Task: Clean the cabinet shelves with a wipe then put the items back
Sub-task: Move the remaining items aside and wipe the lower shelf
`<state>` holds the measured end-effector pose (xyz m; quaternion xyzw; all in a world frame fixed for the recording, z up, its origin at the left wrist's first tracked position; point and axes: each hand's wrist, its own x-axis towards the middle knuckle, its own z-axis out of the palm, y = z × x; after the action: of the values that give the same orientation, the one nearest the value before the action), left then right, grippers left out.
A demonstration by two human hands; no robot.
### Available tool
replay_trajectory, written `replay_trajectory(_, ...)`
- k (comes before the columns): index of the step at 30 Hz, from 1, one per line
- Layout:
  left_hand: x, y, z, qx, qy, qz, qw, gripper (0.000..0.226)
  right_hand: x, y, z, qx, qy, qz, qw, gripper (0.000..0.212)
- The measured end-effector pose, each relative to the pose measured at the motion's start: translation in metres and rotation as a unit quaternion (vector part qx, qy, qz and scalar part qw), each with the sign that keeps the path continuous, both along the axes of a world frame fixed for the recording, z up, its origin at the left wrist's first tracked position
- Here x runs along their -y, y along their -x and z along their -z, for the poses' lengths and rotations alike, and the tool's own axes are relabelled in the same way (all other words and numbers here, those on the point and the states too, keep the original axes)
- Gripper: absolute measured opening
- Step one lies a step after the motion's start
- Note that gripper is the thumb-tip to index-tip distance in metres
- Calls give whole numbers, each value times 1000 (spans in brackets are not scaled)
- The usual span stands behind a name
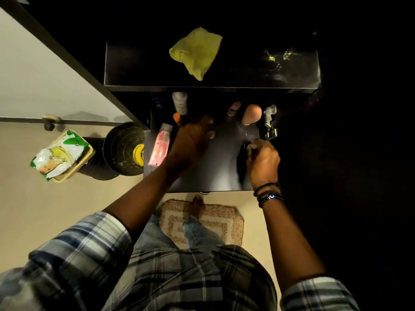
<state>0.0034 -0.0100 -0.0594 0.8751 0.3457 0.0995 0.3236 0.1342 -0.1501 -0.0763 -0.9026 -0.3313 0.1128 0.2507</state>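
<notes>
A yellow wipe cloth (196,52) lies crumpled on the upper dark cabinet shelf (139,72). On the lower shelf (220,167) stand a white bottle (180,102), an orange-capped item (176,117), a small pinkish item (234,108) and a peach egg-shaped object (252,113). A pink tube (160,145) lies at the left edge. My left hand (192,140) reaches over the lower shelf beside the orange-capped item, fingers stretched forward and blurred. My right hand (262,160) curls its fingers round a small dark object (246,145) near the metal hinge (269,122).
On the floor at left stand a dark bin (122,149) holding a yellow item and a basket with green-and-white packets (60,153). A patterned mat (215,218) lies below the cabinet under my foot. The right side is in darkness.
</notes>
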Motion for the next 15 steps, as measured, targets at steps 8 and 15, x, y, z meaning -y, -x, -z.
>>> replay_trajectory(8, 24, -68, 6, 11, 4, 84, 996, 27, -1, -13, -3, 13, 35, 8, 999, 21)
replay_trajectory(15, 31, -80, 20, 0, 0, 124, 992, 18, -1, -15, -4, 6, 51, 6, 999, 19)
